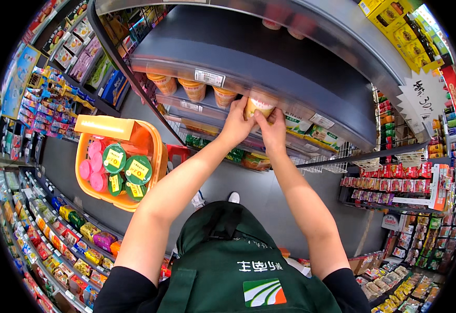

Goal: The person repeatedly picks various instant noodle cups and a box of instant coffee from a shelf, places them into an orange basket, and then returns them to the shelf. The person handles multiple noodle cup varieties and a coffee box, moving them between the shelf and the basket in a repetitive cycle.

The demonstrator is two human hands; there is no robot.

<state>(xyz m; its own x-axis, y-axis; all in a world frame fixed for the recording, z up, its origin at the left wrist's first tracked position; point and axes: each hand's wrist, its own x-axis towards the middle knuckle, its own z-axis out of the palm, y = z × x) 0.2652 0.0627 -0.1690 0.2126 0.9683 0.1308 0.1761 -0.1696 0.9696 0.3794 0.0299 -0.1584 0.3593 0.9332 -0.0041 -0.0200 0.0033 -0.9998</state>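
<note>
Both my hands hold one yellow-and-white paper-like cup at the front of a shelf, just under the dark upper shelf board. My left hand grips the cup's left side, and my right hand grips its right and lower side, thumb against it. The cup's upper part shows blurred through the clear shelf-edge strip. Left of it stand several orange-lidded cups in a row on the same shelf. Green and white packets lie to the right of my right hand.
An orange basket at the left holds green-lidded tubs and pink-lidded containers. Beside it is a red stool-like object. Snack shelves curve along the lower left, and a wire rack stands right. Price labels line the shelf edges.
</note>
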